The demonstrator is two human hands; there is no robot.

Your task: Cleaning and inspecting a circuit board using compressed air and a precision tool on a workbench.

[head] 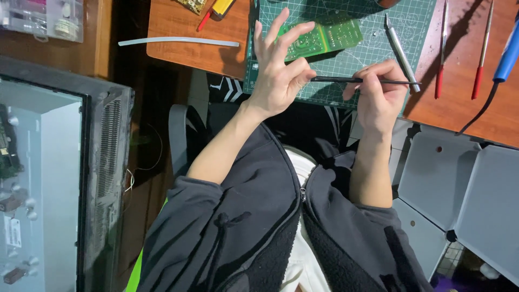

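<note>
My right hand (378,97) grips a thin black rod-like tool (346,80) and holds it level over the near edge of a green cutting mat (373,43). My left hand (281,75) has its upper fingers spread, while the thumb and a lower finger pinch the tool's left tip. Behind the left hand's fingers a green circuit board (332,37) lies flat on the mat. Both forearms are bare, with the dark jacket sleeves pushed up.
A silver metal tool (401,51) lies on the mat's right side. Two red-handled slim tools (440,59) (481,59) and a blue-handled corded iron (508,54) rest on the wooden table (184,21). A white strip (178,41) lies at left. An opened monitor (54,173) stands at left, grey chairs (459,184) at right.
</note>
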